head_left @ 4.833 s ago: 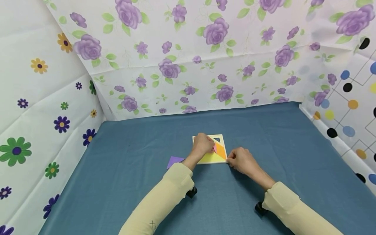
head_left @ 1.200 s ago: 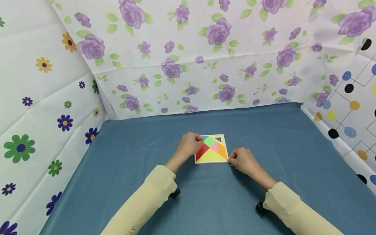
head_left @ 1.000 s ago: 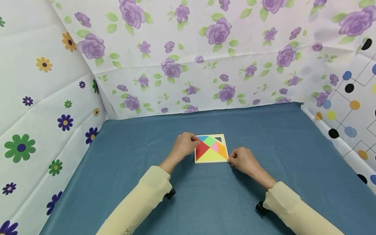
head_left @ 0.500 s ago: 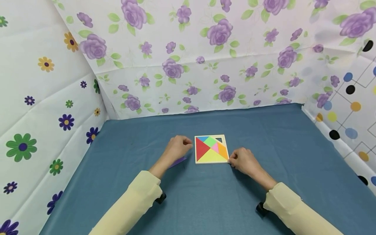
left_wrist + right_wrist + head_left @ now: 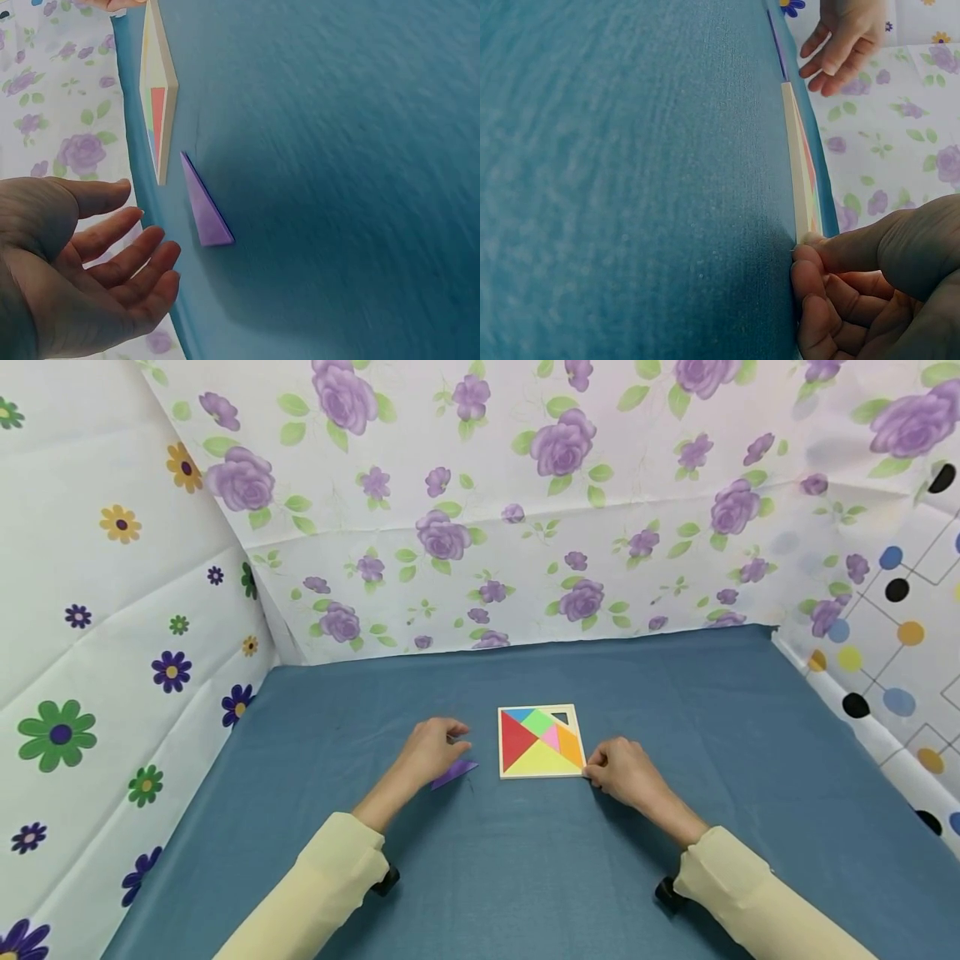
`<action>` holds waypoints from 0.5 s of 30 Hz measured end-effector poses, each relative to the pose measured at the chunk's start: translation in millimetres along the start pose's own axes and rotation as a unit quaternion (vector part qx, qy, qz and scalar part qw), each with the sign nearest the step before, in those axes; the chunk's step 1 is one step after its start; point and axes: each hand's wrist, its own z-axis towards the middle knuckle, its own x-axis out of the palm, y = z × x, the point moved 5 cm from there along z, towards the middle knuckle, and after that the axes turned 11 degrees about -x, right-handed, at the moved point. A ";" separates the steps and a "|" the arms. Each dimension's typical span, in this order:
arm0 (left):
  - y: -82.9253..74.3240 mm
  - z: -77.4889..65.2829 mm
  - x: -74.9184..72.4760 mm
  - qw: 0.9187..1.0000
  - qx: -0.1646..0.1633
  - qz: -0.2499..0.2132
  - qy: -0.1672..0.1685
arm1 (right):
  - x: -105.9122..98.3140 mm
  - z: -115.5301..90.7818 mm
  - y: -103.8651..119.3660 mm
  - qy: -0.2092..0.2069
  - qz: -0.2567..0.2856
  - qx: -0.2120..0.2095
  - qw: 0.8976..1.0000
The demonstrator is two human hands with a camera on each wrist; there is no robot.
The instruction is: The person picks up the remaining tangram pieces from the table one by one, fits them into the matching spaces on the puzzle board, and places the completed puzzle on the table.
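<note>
A tangram tray (image 5: 542, 773) lies flat on the blue cloth, its pale frame holding red, blue, green, pink, orange and yellow pieces. At its upper right a bare pale area has a small dark hole. My right hand (image 5: 624, 770) pinches the near right corner of the tray; in the right wrist view the thumb and forefinger (image 5: 814, 247) meet at that corner. Left of the tray lies a purple triangle piece (image 5: 454, 772), partly hidden by my left hand (image 5: 431, 750). That hand hovers over it with relaxed fingers, holding nothing; the left wrist view shows the purple triangle (image 5: 204, 206) apart from the fingers.
Blue cloth (image 5: 525, 877) covers the table. A white sheet with purple roses (image 5: 442, 535) hangs behind it, with flower-printed (image 5: 56, 735) and dotted (image 5: 900, 702) sheets at the left and right. A black band (image 5: 386, 881) shows below the left cuff.
My left hand has moved off the tray to the left, over the purple triangle, uncovering the red, blue and green pieces. Its fingers have spread apart. My right hand stays at the tray corner.
</note>
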 end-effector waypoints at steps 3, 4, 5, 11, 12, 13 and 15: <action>4.5 -3.2 -2.2 1.000 0.003 0.011 0.005 | 0.3 0.2 -0.1 0.001 0.000 0.003 1.000; 5.6 -4.5 -3.1 1.000 0.006 0.017 0.004 | 0.4 0.2 -0.1 0.001 0.000 0.004 1.000; 6.7 -5.4 -3.8 1.000 0.009 0.023 0.001 | 0.4 0.4 -0.1 0.001 -0.001 0.004 1.000; 10.6 -11.5 -5.7 0.999 0.018 0.049 -0.010 | 0.5 0.9 0.3 -0.001 -0.007 0.006 1.000; 11.2 -12.7 -5.6 0.998 0.018 0.052 -0.011 | 0.6 0.9 0.4 -0.002 -0.007 0.006 1.000; 12.0 -13.9 -5.2 0.998 0.019 0.057 -0.012 | 0.7 1.0 0.4 -0.001 -0.008 0.007 1.000; 13.8 -16.4 -4.6 0.997 0.018 0.067 -0.013 | 0.8 1.0 0.6 -0.002 -0.010 0.008 1.000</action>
